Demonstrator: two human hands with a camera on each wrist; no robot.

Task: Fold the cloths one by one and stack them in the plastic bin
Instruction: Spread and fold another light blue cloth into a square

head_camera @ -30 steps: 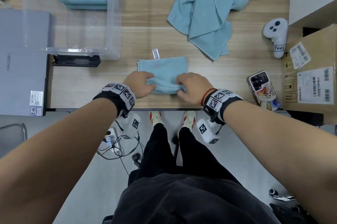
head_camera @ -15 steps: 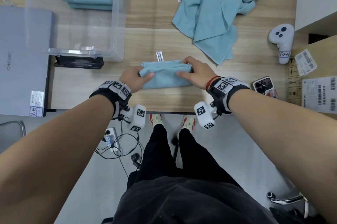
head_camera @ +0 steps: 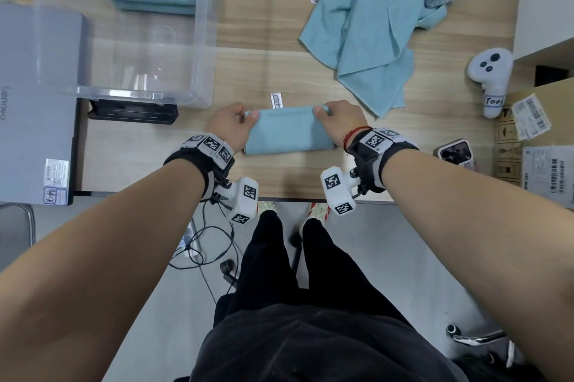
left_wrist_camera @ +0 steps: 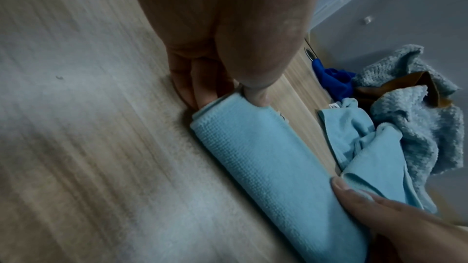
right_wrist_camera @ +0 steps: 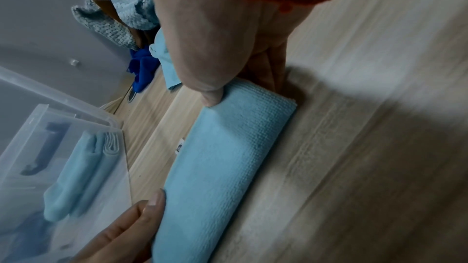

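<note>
The light blue cloth lies folded on the bench, beside the plastic bin. Left hand and right hand each pinch a far corner, evidently to align edges. A second ago they gripped the near edge; that edge now lies folded over.

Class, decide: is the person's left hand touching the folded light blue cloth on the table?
Touching. The left wrist view shows the left hand pinching the folded cloth at its corner, thumb on top and fingers beneath; the head view agrees.
</note>
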